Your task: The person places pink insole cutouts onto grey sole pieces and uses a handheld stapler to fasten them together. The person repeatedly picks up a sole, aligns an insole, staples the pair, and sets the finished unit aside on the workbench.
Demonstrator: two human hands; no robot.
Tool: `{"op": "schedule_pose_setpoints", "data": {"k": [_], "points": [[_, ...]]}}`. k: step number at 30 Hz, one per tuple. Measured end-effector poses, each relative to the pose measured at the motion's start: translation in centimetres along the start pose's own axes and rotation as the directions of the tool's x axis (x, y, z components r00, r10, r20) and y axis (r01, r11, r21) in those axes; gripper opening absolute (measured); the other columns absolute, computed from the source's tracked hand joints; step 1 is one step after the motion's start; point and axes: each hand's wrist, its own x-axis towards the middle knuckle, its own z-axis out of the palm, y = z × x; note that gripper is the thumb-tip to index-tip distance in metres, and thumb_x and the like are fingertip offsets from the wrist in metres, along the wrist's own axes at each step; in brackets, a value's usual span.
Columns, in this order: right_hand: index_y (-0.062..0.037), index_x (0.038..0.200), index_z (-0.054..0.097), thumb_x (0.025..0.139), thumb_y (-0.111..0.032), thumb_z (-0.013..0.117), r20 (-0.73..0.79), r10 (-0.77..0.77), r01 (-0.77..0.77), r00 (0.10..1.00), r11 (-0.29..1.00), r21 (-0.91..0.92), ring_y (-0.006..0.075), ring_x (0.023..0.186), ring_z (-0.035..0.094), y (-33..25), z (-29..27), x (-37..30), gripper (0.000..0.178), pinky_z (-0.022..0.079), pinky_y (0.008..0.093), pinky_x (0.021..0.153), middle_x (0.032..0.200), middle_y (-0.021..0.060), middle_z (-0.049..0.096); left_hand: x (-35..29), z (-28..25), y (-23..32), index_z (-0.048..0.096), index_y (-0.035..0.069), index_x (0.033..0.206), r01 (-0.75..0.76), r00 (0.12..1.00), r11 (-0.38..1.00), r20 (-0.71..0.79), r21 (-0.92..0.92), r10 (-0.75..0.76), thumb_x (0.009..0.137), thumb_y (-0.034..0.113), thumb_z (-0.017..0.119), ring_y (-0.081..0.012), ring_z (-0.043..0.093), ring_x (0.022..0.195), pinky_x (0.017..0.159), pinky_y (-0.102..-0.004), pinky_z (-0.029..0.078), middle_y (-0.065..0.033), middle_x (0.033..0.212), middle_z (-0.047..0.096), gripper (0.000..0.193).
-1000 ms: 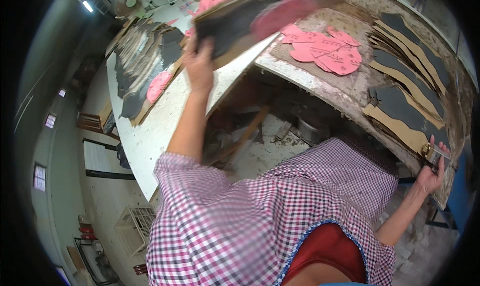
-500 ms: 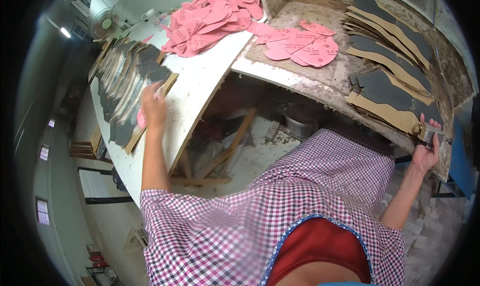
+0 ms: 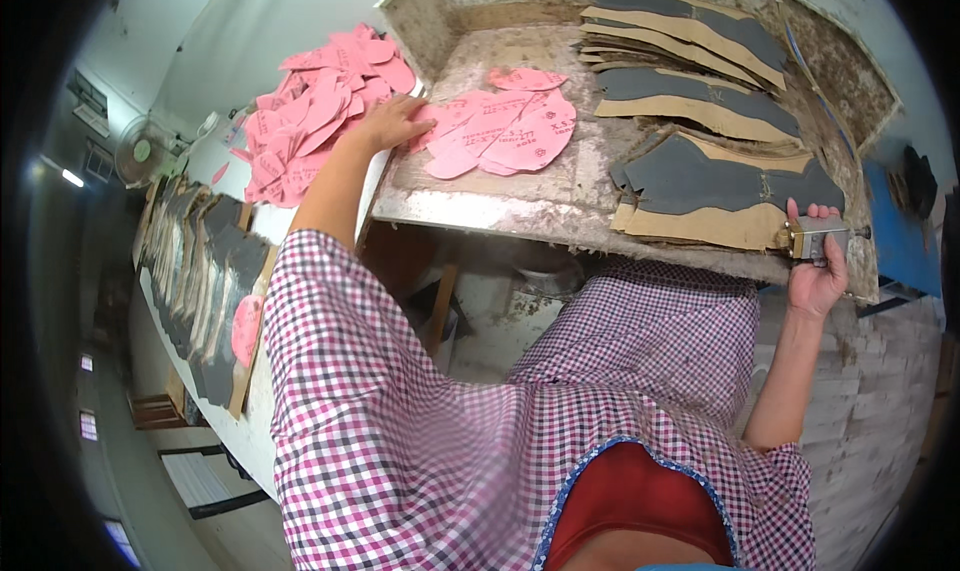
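My left hand (image 3: 392, 124), fingers stretched out and apart, reaches over the near-left rim of the worn work tray (image 3: 470, 203). Its fingertips are at the left end of several pink printed pieces (image 3: 505, 136) with rounded outlines; whether they touch is hard to tell. My right hand (image 3: 818, 271) grips a small boxy metal tool (image 3: 818, 239) with a knob at its right end. This tool is beside the right end of the nearest stack of dark grey and tan shaped pieces (image 3: 720, 181). Two more such stacks (image 3: 700, 99) lie behind it.
A heap of pink pieces (image 3: 310, 121) sits on the white table (image 3: 262, 221) at left. Further left is a long fanned row of grey and tan pieces (image 3: 200, 281), with one pink piece (image 3: 246, 329) on it. A thin hose (image 3: 800, 56) runs along the tray's right side.
My left hand has moved from the fanned row of grey pieces to the pink pieces in the tray. My right hand still grips the metal tool. The whole view has shifted.
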Motion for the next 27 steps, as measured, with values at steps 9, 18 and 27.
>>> {"op": "schedule_pose_setpoints", "data": {"k": [9, 18, 27], "points": [[0.0045, 0.128, 0.043, 0.086, 0.001, 0.057, -0.054, 0.005, -0.004, 0.999, 1.0, 0.03, 0.0312, 0.118, 0.052, 0.1, 1.1, -0.3, 0.045, 0.026, 0.0651, 0.116, 0.118, 0.0164, 0.054, -1.8, -1.8, -0.6, 0.061, 0.001, 0.099, 0.048, 0.97, 0.978, -0.223, -0.202, -0.094, 0.077, 0.038, 0.082, -0.0214, 0.063, 0.069, 0.059, -0.0298, 0.051, -0.0124, 0.082, 0.063, 0.048], [0.0049, 0.129, 0.043, 0.086, 0.002, 0.055, -0.034, 0.023, -0.021, 0.999, 0.997, 0.07, 0.032, 0.119, 0.052, 0.2, 0.8, 0.0, 0.045, 0.027, 0.065, 0.115, 0.119, 0.0166, 0.054, -5.6, -3.2, 4.1, 0.056, 0.005, 0.092, -0.235, 0.743, 0.943, -0.669, -0.235, 0.018, 0.086, 0.013, 0.069, -0.0333, 0.067, 0.072, 0.062, -0.0414, 0.051, -0.0167, 0.079, 0.068, 0.016], [0.0041, 0.123, 0.049, 0.082, 0.001, 0.06, -0.027, -0.045, 0.045, 0.999, 0.999, 0.011, 0.0337, 0.115, 0.056, -0.2, 2.7, -0.3, 0.043, 0.03, 0.0687, 0.111, 0.114, 0.018, 0.059, -10.3, 2.1, 16.7, 0.057, 0.004, 0.091, -0.433, 0.719, 0.899, -0.58, 0.059, 0.384, 0.085, 0.022, 0.068, -0.0365, 0.06, 0.095, 0.079, -0.0462, 0.049, -0.0156, 0.093, 0.061, 0.022]]}}
